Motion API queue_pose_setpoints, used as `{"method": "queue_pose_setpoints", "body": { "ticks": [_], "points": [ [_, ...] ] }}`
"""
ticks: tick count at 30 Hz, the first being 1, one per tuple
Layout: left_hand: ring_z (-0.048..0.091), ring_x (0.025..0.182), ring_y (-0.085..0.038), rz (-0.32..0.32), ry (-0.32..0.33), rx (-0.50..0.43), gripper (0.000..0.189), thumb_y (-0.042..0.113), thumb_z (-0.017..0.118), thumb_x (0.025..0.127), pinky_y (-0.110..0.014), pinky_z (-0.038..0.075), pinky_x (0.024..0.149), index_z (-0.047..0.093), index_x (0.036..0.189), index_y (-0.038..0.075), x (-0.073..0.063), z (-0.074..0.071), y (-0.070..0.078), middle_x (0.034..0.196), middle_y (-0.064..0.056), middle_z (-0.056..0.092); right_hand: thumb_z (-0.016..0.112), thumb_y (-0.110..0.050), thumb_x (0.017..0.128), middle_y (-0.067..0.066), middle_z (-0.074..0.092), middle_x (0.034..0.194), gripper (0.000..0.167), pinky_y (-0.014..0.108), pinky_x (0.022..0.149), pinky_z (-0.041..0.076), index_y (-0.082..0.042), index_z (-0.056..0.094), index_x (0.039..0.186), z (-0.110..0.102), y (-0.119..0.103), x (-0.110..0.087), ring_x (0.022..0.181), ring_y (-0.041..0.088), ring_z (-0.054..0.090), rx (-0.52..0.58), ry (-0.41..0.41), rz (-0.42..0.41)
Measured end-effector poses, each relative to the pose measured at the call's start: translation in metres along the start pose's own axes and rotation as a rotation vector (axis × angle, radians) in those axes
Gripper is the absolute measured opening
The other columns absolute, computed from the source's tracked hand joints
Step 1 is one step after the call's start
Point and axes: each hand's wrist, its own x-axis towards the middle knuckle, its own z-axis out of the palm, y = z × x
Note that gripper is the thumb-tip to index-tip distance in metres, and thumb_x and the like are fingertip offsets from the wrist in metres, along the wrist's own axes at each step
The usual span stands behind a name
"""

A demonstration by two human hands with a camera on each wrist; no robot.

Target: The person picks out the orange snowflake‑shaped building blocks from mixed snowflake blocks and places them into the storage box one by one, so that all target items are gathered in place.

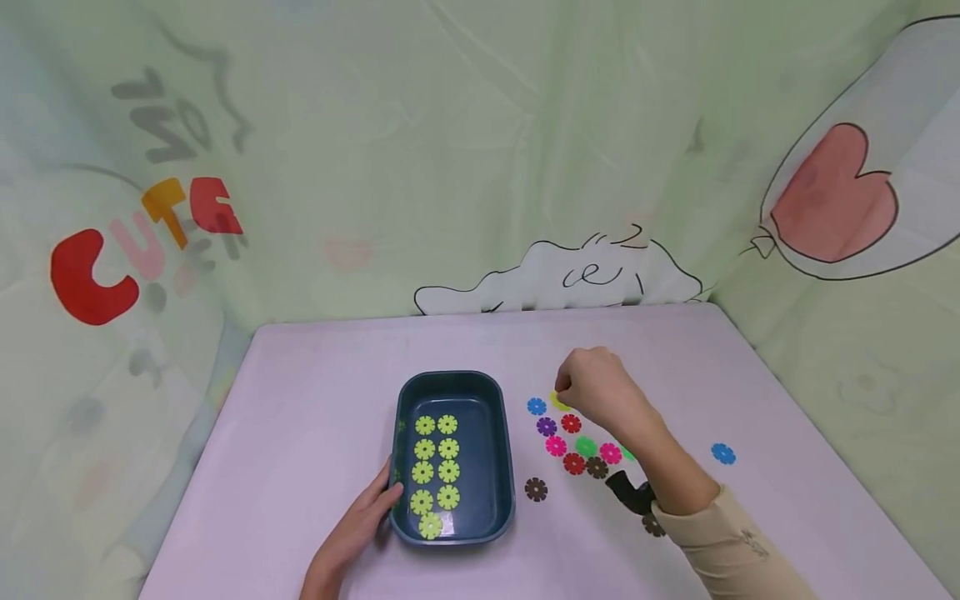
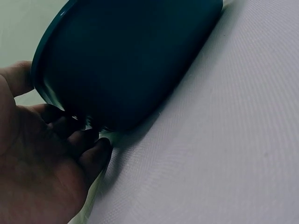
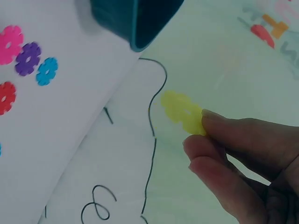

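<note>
My right hand (image 1: pixel 600 387) pinches a yellow notched disc (image 3: pixel 183 112) between thumb and fingertips, raised over the loose discs. My left hand (image 1: pixel 358 527) grips the left side of a dark blue tray (image 1: pixel 504 467), thumb over the rim and fingers against the outer wall, as the left wrist view shows. Inside the tray, several yellow-green notched discs (image 1: pixel 448 448) lie in two columns on the left side, with one more yellow disc (image 1: pixel 430 526) at the near end. The tray's right half holds no discs.
Right of the tray lie loose discs: blue (image 1: pixel 536 406), purple (image 1: pixel 547 427), red (image 1: pixel 571 423), pink (image 1: pixel 556 446), green (image 1: pixel 586 447) and brown (image 1: pixel 536 489). Another blue disc (image 1: pixel 723 453) sits far right. A black strap-like object (image 1: pixel 630 493) shows at the right wrist. A printed curtain (image 1: pixel 480 167) hangs behind the table.
</note>
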Motion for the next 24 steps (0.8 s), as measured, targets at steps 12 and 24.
{"method": "queue_pose_setpoints", "body": {
  "ticks": [12, 24],
  "points": [
    [0.002, 0.152, -0.034, 0.009, -0.009, -0.010, 0.065, 0.039, 0.046, 0.101, -0.058, 0.009, 0.120, 0.020, 0.156, 0.015, 0.001, -0.001, -0.001, 0.165, -0.006, 0.010, 0.074, -0.004, 0.082, 0.005, 0.069, 0.069, 0.010, 0.025, 0.057, 0.056, -0.005, 0.074, 0.072, 0.019, -0.069, 0.017, 0.063, 0.016, 0.055, -0.011, 0.014, -0.129],
    [0.004, 0.152, -0.033, 0.004, 0.003, -0.018, 0.065, 0.040, 0.047, 0.101, -0.058, 0.011, 0.120, 0.022, 0.156, 0.017, 0.001, -0.002, -0.001, 0.165, -0.004, 0.013, 0.070, 0.000, 0.081, 0.005, 0.069, 0.068, 0.014, 0.024, 0.054, 0.055, -0.006, 0.074, 0.069, 0.033, -0.099, 0.026, 0.061, 0.015, 0.056, 0.032, -0.019, -0.218]
  ]
}}
